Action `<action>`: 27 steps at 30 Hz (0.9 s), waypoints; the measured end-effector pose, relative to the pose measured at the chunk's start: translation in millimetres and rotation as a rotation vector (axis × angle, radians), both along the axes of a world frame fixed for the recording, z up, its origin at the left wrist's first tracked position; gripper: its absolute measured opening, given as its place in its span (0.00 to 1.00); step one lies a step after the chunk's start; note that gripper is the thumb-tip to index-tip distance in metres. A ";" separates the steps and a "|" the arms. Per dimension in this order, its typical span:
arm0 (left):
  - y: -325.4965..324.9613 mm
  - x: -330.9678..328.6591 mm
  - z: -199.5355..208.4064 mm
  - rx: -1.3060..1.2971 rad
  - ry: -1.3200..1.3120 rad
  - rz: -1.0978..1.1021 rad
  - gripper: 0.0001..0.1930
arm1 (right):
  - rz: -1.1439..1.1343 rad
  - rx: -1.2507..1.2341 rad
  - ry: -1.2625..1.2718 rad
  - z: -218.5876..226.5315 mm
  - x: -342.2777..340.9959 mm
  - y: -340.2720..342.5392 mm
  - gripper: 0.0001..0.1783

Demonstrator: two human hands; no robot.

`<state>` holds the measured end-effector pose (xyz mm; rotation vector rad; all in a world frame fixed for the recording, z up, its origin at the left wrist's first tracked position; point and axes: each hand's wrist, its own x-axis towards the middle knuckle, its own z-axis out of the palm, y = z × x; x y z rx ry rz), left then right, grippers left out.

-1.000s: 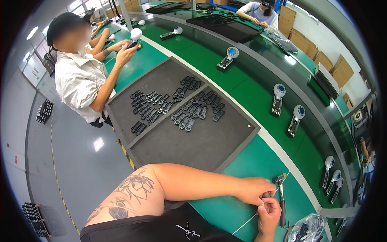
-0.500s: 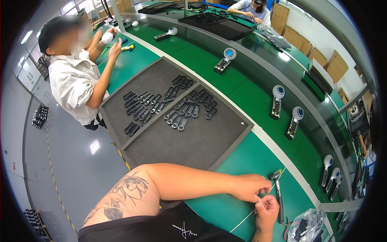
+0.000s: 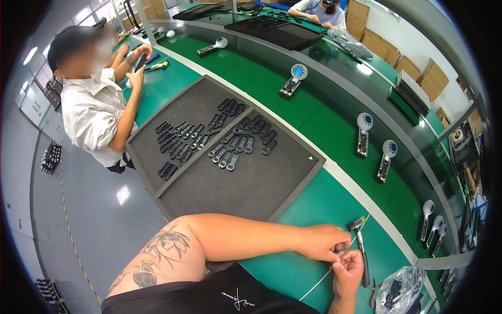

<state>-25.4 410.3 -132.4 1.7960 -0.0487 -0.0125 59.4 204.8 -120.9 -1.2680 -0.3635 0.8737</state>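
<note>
Both my left hand [image 3: 323, 243] and right hand [image 3: 349, 269] pinch above the tabletop [image 3: 327, 203].
I cannot tell on what; a hammer [image 3: 365, 264] lies near.

From the left of two fisheye lenses on my head, I look down past my black shirt [image 3: 214, 294] at my left hand [image 3: 321, 242] and right hand [image 3: 348, 273], both close, low and right of centre. The grey tray [image 3: 225, 191] lies farther out, the green belt [image 3: 327, 128] beyond; straight edges bow toward the dark rim.
</note>
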 end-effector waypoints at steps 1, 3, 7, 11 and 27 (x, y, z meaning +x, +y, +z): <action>1.5 -0.1 -1.9 0.001 -0.006 0.000 0.18 | 0.020 -0.023 0.020 -0.1 0.9 0.9 0.18; 2.6 -2.2 -0.4 -0.007 -0.009 -0.003 0.18 | 0.013 -0.030 0.028 0.4 -2.8 -2.5 0.18; 8.6 -5.7 2.7 -0.006 -0.030 -0.001 0.18 | 0.008 -0.019 0.041 -1.9 -8.3 -2.0 0.18; 15.6 -7.9 -4.4 0.007 -0.011 0.003 0.18 | 0.002 0.025 0.033 -7.2 -7.1 12.2 0.20; 23.9 -10.0 -0.3 0.013 -0.017 -0.004 0.18 | 0.009 0.074 0.209 -5.3 -2.7 15.4 0.20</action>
